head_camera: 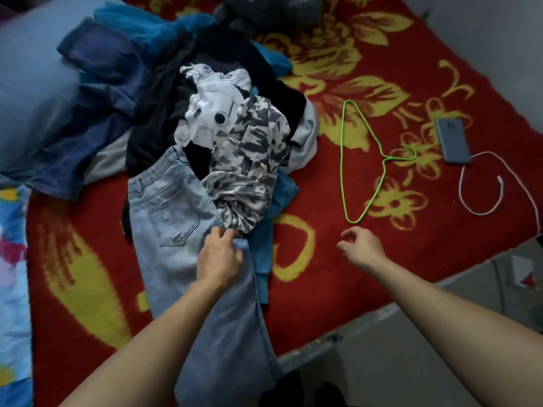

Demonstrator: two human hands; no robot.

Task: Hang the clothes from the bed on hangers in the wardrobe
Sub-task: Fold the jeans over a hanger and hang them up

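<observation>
A heap of clothes lies on the bed's red and yellow blanket (338,274). Light blue jeans (167,218) stretch from the heap toward me and hang over the bed's edge. A grey camouflage-patterned garment (249,160) lies bunched on top, beside a black shirt with a white print (205,113). My left hand (219,257) pinches the jeans' edge where the patterned garment ends. My right hand (360,245) hovers over the blanket with fingers apart, holding nothing. A green wire hanger (342,160) lies flat on the blanket just beyond my right hand.
Dark blue jeans (97,63) and teal cloth (138,22) lie at the heap's far left. A phone (452,139) with a white cable (499,183) rests at the right. A grey plush toy (273,10) sits at the back. The bed's edge (352,327) runs diagonally at lower right.
</observation>
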